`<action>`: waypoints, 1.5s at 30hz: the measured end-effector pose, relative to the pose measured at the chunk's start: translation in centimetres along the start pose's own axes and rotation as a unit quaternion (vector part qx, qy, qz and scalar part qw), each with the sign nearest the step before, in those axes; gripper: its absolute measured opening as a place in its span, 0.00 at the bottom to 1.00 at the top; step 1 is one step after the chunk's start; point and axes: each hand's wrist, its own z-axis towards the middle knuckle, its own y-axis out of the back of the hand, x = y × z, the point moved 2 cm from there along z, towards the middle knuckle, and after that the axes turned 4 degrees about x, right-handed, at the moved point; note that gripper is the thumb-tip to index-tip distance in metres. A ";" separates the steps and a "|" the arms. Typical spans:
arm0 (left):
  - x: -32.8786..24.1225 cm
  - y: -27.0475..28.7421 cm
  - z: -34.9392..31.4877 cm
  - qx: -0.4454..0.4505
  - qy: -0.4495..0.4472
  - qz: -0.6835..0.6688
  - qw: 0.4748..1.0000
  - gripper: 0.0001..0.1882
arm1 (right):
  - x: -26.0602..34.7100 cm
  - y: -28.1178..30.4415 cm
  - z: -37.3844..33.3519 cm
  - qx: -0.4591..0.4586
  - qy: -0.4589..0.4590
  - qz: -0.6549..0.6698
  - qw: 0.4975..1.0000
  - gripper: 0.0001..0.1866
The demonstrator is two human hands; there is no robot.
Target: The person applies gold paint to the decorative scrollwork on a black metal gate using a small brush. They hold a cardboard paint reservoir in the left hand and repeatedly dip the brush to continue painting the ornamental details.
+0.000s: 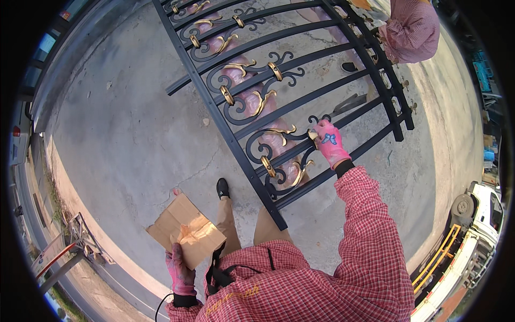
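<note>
And now the black railing [232, 138] is met by the right hand [329, 141], the nearer of the two; its bars are slanted from lower left to upper right, and a gold collar [269, 167] is set to that hand's lower left. Whether anything is clenched in that grip cannot be told. Well apart, a cardboard sheet [185, 225] is grasped by the left hand [181, 272].
</note>
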 end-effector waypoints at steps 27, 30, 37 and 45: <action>-0.6 -2.0 1.0 0.009 -0.008 0.038 0.999 0.23 | -2.4 -2.6 -7.0 -0.076 -0.104 0.151 0.980 0.14; -0.9 -2.2 1.0 0.013 -0.010 0.043 0.999 0.23 | 0.6 -1.0 -3.1 -0.110 -0.055 0.195 0.973 0.16; -1.9 -1.2 1.0 -0.035 -0.005 0.041 0.999 0.24 | 7.2 -4.1 3.2 -0.032 0.079 0.116 0.990 0.10; -1.5 1.2 2.1 -0.042 -0.004 0.013 0.999 0.24 | 8.3 -6.0 3.0 -0.068 0.032 0.094 0.993 0.11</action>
